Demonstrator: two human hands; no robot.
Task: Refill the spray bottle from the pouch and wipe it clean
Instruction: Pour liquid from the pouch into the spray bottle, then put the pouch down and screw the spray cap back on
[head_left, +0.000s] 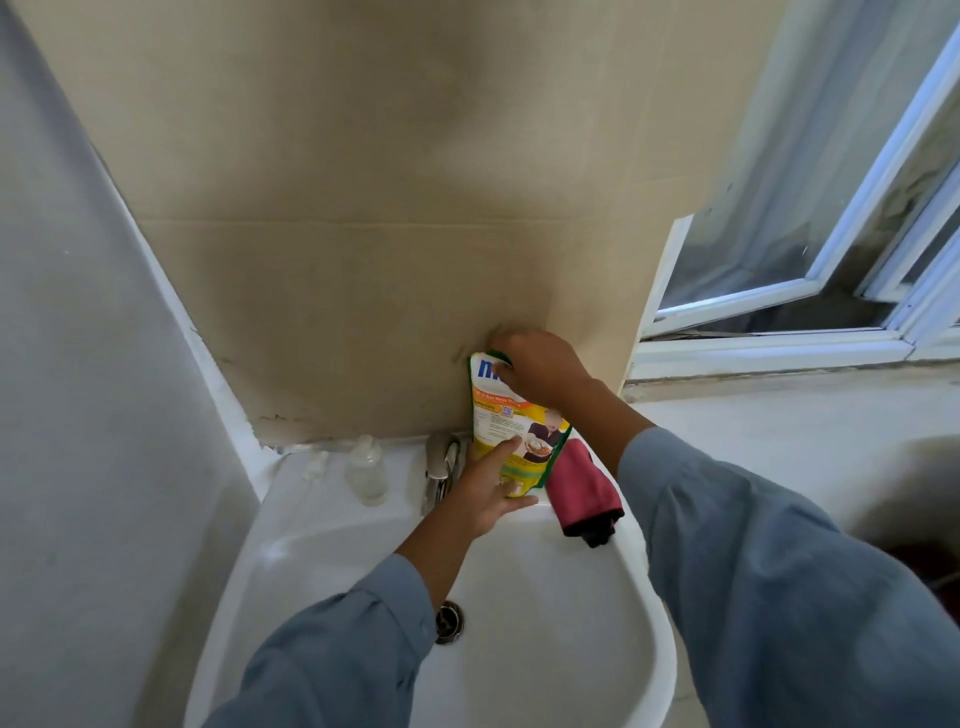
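Observation:
A yellow and green refill pouch (506, 423) stands upright on the back rim of the white sink (545, 623), against the beige wall. My left hand (485, 486) holds its lower part, thumb across the front. My right hand (540, 366) grips the pouch's top edge, hiding the spout. A clear spray bottle (366, 470) without its head stands on the rim left of the tap. The white spray head (317, 465) lies further left on the rim. A red cloth (584, 491) hangs over the rim right of the pouch.
A chrome tap (441, 465) stands between the bottle and the pouch. The drain (448, 621) sits in the basin bottom. A white window frame (779, 332) and ledge lie to the right. A grey wall closes the left side.

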